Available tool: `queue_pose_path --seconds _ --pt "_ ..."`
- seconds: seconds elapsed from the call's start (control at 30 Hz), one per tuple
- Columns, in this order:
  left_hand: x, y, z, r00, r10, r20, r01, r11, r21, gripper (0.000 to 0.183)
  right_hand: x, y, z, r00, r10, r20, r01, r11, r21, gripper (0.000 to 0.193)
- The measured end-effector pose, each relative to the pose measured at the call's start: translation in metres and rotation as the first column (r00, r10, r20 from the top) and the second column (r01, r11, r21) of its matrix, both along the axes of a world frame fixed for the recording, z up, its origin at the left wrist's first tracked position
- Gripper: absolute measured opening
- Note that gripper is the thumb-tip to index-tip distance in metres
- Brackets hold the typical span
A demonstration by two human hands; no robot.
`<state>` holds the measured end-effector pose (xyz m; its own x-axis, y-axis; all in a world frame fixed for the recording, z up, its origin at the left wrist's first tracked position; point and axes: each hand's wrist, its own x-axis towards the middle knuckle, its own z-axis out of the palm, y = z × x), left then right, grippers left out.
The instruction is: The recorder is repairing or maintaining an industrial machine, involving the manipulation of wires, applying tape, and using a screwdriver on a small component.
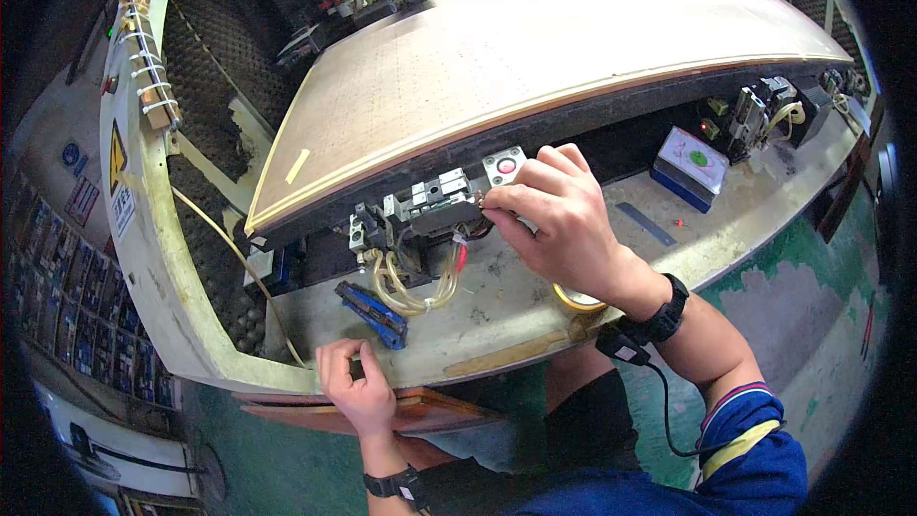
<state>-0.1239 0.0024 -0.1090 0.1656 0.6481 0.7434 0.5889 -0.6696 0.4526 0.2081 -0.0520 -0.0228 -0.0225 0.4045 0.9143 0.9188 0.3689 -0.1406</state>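
Observation:
My right hand (564, 220) reaches over the machine's front ledge, thumb and forefinger pinched at the right end of a metal clamp block (441, 201). What sits between those fingertips is too small and covered to make out. Just behind them is a square metal plate with a round opening (503, 167). Clear air hoses (390, 291) and a red-sleeved wire (461, 256) loop down from the block. At the ledge's front edge rests my left hand (355, 390), fingers curled in and nothing visible in them. A blue utility knife (373, 313) lies close beyond it.
A large pale board (535, 48) covers the machine bed behind the clamps. Along the ledge are a tape roll (577, 299), a steel strip (647, 224), a blue-and-white box (690, 169) and a second clamp unit (762, 115). A cable (666, 411) hangs from my right wrist.

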Motion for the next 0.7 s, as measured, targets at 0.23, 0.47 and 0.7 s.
queue_pose_path --seconds 0.23,0.47,0.7 --pt "0.004 -0.0024 0.0041 1.0 -0.009 0.006 0.009 1.0 -0.01 0.006 -0.0009 0.0046 -0.0036 1.0 -0.03 0.004 0.03 0.998 0.047 0.018" --pt "0.0011 -0.0024 0.002 1.0 0.005 -0.005 -0.005 1.0 -0.017 0.006 -0.0009 0.0083 -0.0071 0.998 -0.052 0.043 0.048 0.995 0.091 0.02" --pt "0.002 -0.0024 0.0026 1.0 -0.006 -0.003 0.006 1.0 -0.013 0.007 0.0029 0.0026 -0.0019 0.974 -0.106 0.199 0.083 0.989 0.12 0.019"
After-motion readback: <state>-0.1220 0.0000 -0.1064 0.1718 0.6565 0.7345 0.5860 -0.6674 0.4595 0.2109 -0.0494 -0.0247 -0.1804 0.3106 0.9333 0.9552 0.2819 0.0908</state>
